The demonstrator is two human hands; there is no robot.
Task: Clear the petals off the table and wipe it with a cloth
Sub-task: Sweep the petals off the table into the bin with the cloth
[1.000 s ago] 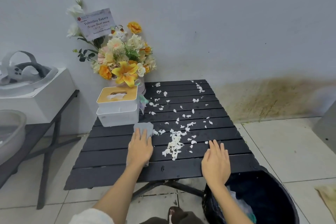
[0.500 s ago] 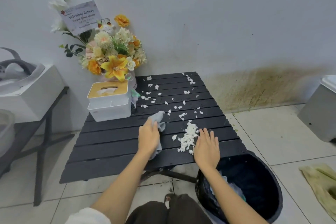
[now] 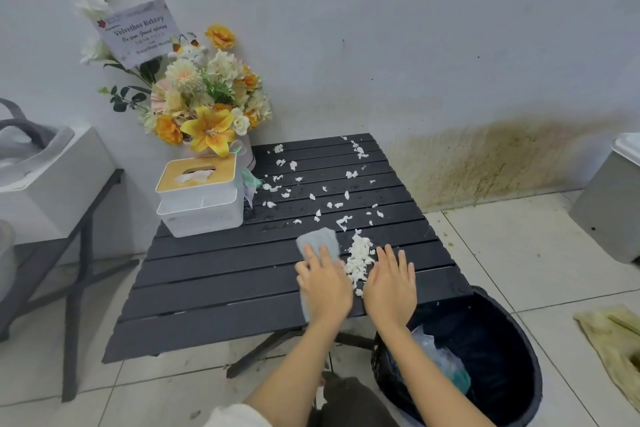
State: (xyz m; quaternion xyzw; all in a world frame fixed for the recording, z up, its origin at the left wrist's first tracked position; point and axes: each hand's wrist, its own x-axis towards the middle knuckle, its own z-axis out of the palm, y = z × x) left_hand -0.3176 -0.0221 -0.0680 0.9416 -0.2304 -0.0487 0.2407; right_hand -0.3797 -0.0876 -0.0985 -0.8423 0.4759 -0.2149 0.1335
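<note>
A black slatted table (image 3: 221,274) carries white petals. A gathered pile of petals (image 3: 358,258) lies near the front right, and loose petals (image 3: 311,194) are scattered over the far half. My left hand (image 3: 323,282) presses flat on a grey cloth (image 3: 320,241) just left of the pile. My right hand (image 3: 391,282) lies flat on the table just right of the pile, fingers straight. The pile sits between the two hands.
A black bin (image 3: 485,354) with plastic inside stands on the floor below the table's front right corner. A white tissue box (image 3: 201,196) and a flower bouquet (image 3: 204,107) occupy the back left. A side table (image 3: 52,184) stands left; a yellowish rag (image 3: 613,333) lies right.
My left hand has pushed the cloth rightward, sweeping petals into a tighter pile against my right hand. The two hands are closer together now.
</note>
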